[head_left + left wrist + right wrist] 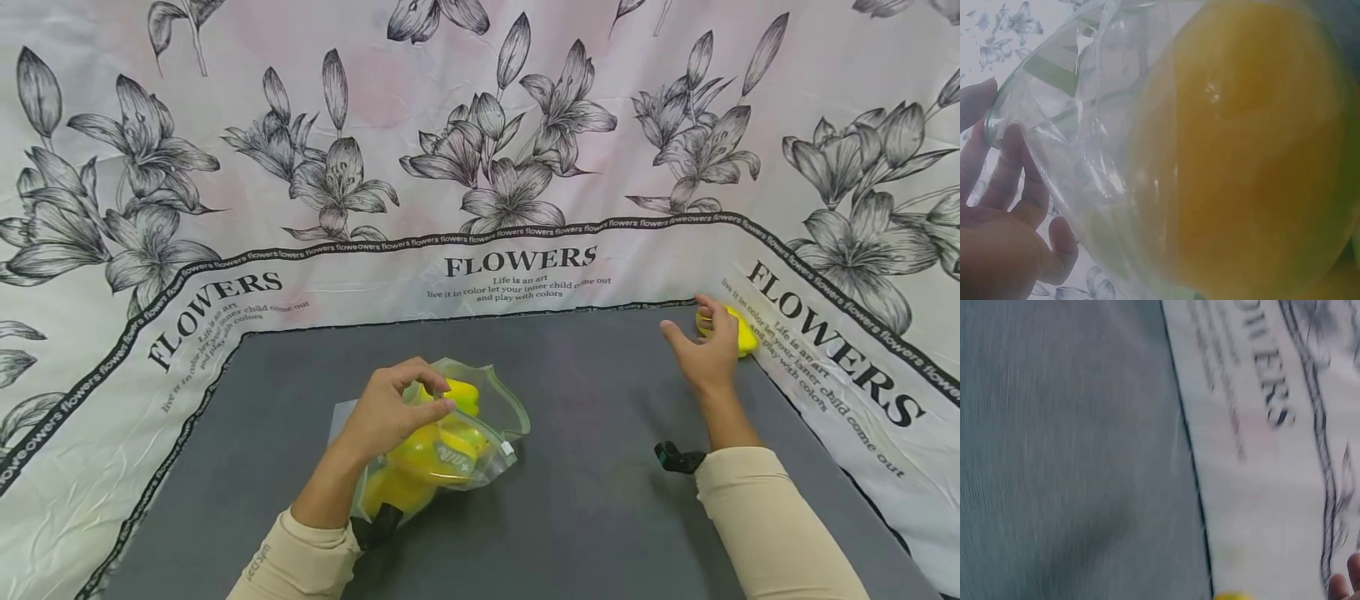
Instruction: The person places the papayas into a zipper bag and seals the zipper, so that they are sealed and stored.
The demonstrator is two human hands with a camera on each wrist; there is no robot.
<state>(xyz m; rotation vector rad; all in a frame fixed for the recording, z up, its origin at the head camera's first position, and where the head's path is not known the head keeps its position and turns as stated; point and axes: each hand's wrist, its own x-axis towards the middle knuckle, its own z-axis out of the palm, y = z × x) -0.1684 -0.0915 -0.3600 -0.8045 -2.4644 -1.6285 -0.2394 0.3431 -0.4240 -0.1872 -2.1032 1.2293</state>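
Observation:
In the head view my left hand (384, 417) pinches the rim of a clear zip bag (486, 471) between thumb and fingers. Several yellow objects (420, 450) lie inside it, and its mouth gapes to the right. A large yellow-orange rounded object (1254, 150) shows through the plastic (1100, 144) in the left wrist view, beside my left hand (1007, 231). At the far right corner, my right hand (708, 350), thumb spread from the fingers, is at another yellow object (744, 333), partly covering it. Only fingertips (1338, 587) and a yellow edge (1232, 596) show in the right wrist view.
The dark grey tabletop (585, 500) extends between the two arms. White cloth (517, 283) with black flower drawings and lettering surrounds it at the back and sides. Small dark devices are on both wrists.

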